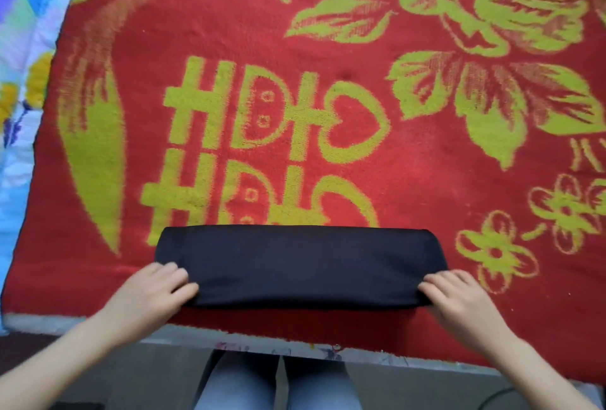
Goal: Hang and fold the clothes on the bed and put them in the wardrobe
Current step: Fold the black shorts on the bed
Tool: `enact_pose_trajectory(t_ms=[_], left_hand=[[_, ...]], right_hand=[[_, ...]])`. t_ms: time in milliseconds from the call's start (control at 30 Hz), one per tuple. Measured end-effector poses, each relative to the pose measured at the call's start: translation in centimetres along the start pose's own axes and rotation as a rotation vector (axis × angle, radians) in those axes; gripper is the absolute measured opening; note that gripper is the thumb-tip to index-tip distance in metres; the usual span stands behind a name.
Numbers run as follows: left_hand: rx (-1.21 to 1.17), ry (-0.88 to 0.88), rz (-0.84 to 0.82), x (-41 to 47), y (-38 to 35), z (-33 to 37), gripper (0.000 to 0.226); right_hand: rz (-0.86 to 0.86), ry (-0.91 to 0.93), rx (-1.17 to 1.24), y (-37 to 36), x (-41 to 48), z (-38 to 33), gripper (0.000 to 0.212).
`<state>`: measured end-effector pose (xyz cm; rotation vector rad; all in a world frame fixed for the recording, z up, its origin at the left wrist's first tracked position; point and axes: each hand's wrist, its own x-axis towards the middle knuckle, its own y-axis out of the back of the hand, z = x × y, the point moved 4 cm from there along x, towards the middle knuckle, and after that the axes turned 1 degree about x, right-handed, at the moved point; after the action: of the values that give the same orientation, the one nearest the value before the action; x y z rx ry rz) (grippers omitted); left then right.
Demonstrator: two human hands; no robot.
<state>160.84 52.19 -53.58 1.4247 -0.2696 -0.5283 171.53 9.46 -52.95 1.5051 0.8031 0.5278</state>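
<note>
A black garment (pixel 301 265), folded into a long flat band, lies crosswise near the front edge of the bed. My left hand (pixel 154 291) grips its left end, fingers curled over the cloth with the thumb at the fold. At the right end, my right hand (pixel 455 298) holds the cloth the same way, knuckles up. Both hands sit low on the near corners of the band.
The bed is covered by a red blanket (pixel 426 180) with yellow-green flowers and characters. A pale patterned quilt (pixel 23 48) lies along the left edge. The bed's front edge (pixel 295 344) runs just below the garment, with my jeans-clad legs beneath.
</note>
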Motion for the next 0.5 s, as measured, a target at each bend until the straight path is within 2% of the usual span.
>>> enact_pose_trajectory(t_ms=[33,100,133,167,233,300,367,433,467,500], left_hand=[[0.019,0.016,-0.071,-0.8,-1.5,1.1,0.029],[0.005,0.11,-0.254,-1.8,-4.5,2.7,0.072],[-0.013,0.184,-0.337,-2.1,-5.5,3.2,0.091],[-0.032,0.257,-0.38,-2.0,-6.3,3.6,0.1],[-0.05,0.358,-0.424,-1.5,-6.7,3.9,0.093],[-0.017,0.391,-0.41,-0.5,-6.4,3.9,0.068],[0.051,0.421,-0.345,0.2,-5.8,3.3,0.046],[0.064,0.464,-0.327,0.2,-5.7,2.2,0.049],[0.041,0.492,-0.337,0.0,-5.9,1.8,0.049],[0.007,0.528,-0.373,-0.2,-6.3,1.4,0.058]], right_hand=[[-0.101,-0.024,-0.024,-1.6,-1.0,-0.8,0.017],[-0.381,-0.135,0.024,-5.2,-2.7,-2.1,0.056],[-0.449,-0.2,0.056,-6.3,-3.0,-2.6,0.065],[-0.467,-0.238,0.074,-6.9,-3.0,-2.9,0.065],[-0.388,-0.329,0.145,-7.2,-2.5,-3.2,0.051],[-0.254,-0.635,0.301,-7.4,-1.7,-2.0,0.036],[-0.178,-0.987,0.445,-8.1,-1.6,-0.7,0.049],[-0.114,-1.24,0.753,-8.9,-1.3,-0.2,0.076],[-0.074,-1.326,0.916,-9.4,-1.1,-0.2,0.085],[-0.043,-1.391,1.013,-9.7,-0.9,-0.3,0.09]])
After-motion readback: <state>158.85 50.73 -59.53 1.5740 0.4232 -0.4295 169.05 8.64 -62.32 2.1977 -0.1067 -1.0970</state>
